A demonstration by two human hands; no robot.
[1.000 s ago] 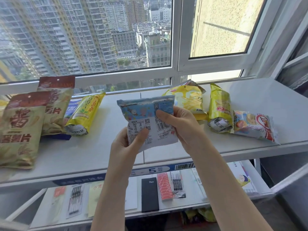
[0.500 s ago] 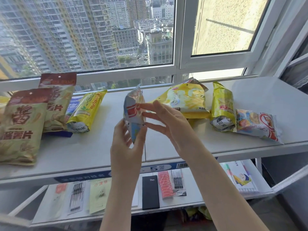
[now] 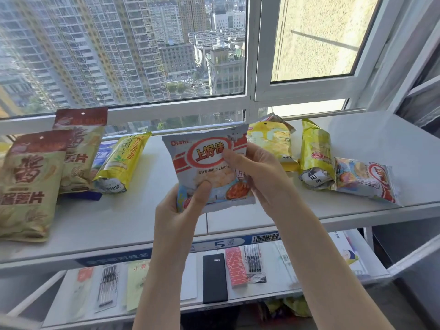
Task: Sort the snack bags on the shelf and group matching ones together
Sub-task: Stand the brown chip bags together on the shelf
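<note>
The Oishi shrimp flakes bag (image 3: pixel 209 166) is held up above the shelf (image 3: pixel 133 220), front showing: the left hand (image 3: pixel 183 208) pinches its lower left corner, the right hand (image 3: pixel 259 172) closes on its right edge. The right fingers cover part of the print, and a matching bag (image 3: pixel 366 179) lies further right on the shelf.

A large window (image 3: pixel 123 51) fills the background, looking out on tall apartment towers (image 3: pixel 78 48) and lower city blocks. To its right, a white-framed sash (image 3: pixel 307 89) faces a rough yellow wall (image 3: pixel 316 36). On a lower shelf (image 3: pixel 281 291) lie a black notebook marked "Diary" (image 3: pixel 214 278), a red patterned packet (image 3: pixel 235 266), packs of black pens (image 3: pixel 254 262) (image 3: pixel 108 290), and a pale yellow packet (image 3: pixel 137 285). A booklet with a cartoon figure (image 3: pixel 348 258) lies at the far right.
</note>
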